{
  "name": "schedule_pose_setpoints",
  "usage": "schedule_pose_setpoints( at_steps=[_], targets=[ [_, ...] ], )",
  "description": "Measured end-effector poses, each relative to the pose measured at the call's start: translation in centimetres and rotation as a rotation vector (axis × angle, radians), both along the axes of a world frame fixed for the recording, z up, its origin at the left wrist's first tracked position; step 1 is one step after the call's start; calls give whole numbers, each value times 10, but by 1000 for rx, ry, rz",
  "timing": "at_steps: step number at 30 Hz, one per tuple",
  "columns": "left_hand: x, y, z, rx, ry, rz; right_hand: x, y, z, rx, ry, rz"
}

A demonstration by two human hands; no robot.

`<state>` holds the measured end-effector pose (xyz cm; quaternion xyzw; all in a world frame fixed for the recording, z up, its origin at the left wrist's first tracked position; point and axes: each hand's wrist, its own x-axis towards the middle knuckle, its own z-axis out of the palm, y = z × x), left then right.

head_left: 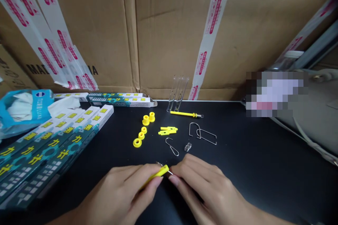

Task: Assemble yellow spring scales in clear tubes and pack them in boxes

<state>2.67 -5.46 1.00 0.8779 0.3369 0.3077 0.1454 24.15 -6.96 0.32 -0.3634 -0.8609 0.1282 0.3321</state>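
My left hand (132,186) pinches a yellow plastic rod (160,173) between thumb and forefinger, its end pointing up and right. Closed on a thin metal wire hook (170,172) at that end is my right hand (203,186); the wire appears to pass through the rod's tip, and most of it is hidden by fingers. Just beyond the hands lie a metal S-hook (171,147) and a small coiled spring (187,147). Farther off are bent wire loops (207,136), flat yellow tabs (168,130) and yellow plastic caps (137,142).
A yellow rod with a metal end (183,113) lies before clear tubes (175,95) at the back. Printed long boxes (79,137) and a blue tissue pack (39,103) fill the left. A cardboard box (169,35) walls the rear; a pale bag (311,112) sits right.
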Motion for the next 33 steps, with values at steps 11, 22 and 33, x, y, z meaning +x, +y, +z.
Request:
schedule_pose_setpoints(
  at_steps=[11, 22, 33],
  targets=[
    [-1, 1, -2, -144, 26, 52, 0, 1, -4, -217, 226, -93],
    [2, 4, -1, -208, 62, 80, 0, -1, -9, 31, 168, -41],
    [11, 3, 15, -1038, 74, 148, 2, 1, 1, 293, -276, -31]
  ],
)
